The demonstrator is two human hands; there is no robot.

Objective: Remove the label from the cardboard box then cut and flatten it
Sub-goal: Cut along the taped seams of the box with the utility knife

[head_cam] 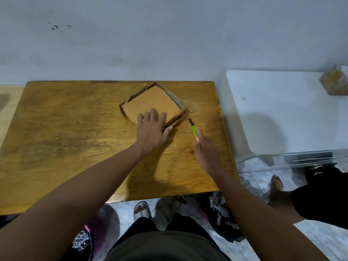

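Left hand (151,131) flat on box (152,104); right hand (208,149) grasps cutter (194,129) beside its corner

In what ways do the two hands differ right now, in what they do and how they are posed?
The left hand lies flat, fingers spread, pressing on the cardboard box; the right hand is closed around a green cutter. The left hand touches the box; the right hand is beside it, its blade pointing toward the box's near right corner. Both reach over the wooden table.
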